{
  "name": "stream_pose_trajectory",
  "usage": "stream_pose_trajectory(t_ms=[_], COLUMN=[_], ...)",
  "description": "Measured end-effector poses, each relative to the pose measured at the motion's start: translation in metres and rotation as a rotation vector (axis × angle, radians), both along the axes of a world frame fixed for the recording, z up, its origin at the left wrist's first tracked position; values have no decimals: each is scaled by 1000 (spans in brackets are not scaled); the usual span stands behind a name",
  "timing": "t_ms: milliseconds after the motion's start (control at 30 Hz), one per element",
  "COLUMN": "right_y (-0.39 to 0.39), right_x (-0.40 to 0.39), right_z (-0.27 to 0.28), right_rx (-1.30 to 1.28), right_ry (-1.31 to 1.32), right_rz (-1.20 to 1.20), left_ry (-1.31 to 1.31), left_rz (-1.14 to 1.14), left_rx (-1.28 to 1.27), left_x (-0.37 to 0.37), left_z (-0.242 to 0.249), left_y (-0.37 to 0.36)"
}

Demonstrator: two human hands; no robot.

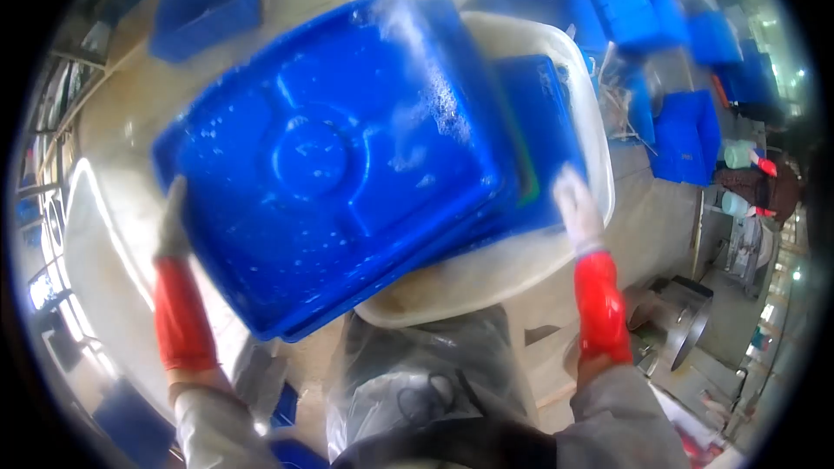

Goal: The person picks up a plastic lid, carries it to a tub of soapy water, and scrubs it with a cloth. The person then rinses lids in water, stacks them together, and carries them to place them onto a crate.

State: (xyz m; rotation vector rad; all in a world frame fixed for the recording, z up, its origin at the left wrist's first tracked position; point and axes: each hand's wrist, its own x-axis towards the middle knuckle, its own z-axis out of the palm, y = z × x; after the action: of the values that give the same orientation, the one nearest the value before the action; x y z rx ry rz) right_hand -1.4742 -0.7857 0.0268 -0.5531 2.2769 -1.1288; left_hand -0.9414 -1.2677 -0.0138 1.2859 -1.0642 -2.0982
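Observation:
A large blue plastic tray (313,152), wet and spotted with foam, lies tilted bottom-up in front of me. My left hand (173,221), in a white glove with a red cuff, grips its left edge; the thumb shows along the rim and the other fingers are hidden beneath. Under its right side, more blue plastic (543,113) sits in a white oval tub (601,135). My right hand (578,208), gloved the same way, is at the tub's right side by that lower blue piece, its fingers stretched out and slightly blurred.
Another white tub (95,239) stands at left. A blue crate (208,4) is at the upper left, and several blue bins (638,9) stand at the upper right. A person (764,187) with red gloves works at far right, near metal equipment (682,321).

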Motion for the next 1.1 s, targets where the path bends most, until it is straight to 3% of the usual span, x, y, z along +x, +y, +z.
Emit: stream_pose_trajectory(t_ms=[33, 67, 133, 233, 333, 433, 533, 567, 633, 667, 733, 800, 833, 867, 933, 1000, 1100], right_y=[-31, -53, -94, -168, -160, -142, -146, -119, -96, -94, -67, -114, -130, -128, -144, -178, -177], right_x=[-21, -34, -69, -62, -80, -98, -52, -55, -53, -47, -50, -27, -16, -28, -24, 8, 12], right_z=[-2, -4, -69, -110, -180, -216, -115, -125, -122, -102, -60, -9, 13, 6, 27, 62, 47], right_rx=[37, 169, 147, 349, 310, 155, -43, -34, -73, -118, 58, 178, 49, -109, 153, 488, 566], right_ry=[-45, 121, 169, -106, -98, -468, -973, -988, -1083, -1151, -591, -294, -303, -204, 281, 257, 427], right_rz=[-62, 59, 111, 240, 385, 269, -110, -40, -153, -350, 83, -313, -359, -242, 208, 227, 234], left_ry=[-98, -89, -71, -111, -260, -317, -392, -345, -334, -363, -572, -578, -675, -776, -873, -963, -796], left_rz=[-17, 36, 26, 62, 150, 304, 249, 256, 264, 258, 134, 93, 62, 26, -2, -74, -33], left_rx=[-49, -45, -30, -60, -203, -272, -218, -208, -152, -102, -256, -267, -352, -440, -498, -548, -686], left_x=[-11, -15, -12, -15, -9, -32, -16, -31, -52, -56, -66, -75, -83, -90, -91, -104, -121], left_z=[23, 39, 37, 36, 35, 45, 32, 48, 66, 65, 61, 54, 67, 77, 74, 90, 84], left_y=[1, 6, 1, 5, 16, 33, 29, 36, 25, 17, 33, 23, 22, 21, 20, 12, -16])
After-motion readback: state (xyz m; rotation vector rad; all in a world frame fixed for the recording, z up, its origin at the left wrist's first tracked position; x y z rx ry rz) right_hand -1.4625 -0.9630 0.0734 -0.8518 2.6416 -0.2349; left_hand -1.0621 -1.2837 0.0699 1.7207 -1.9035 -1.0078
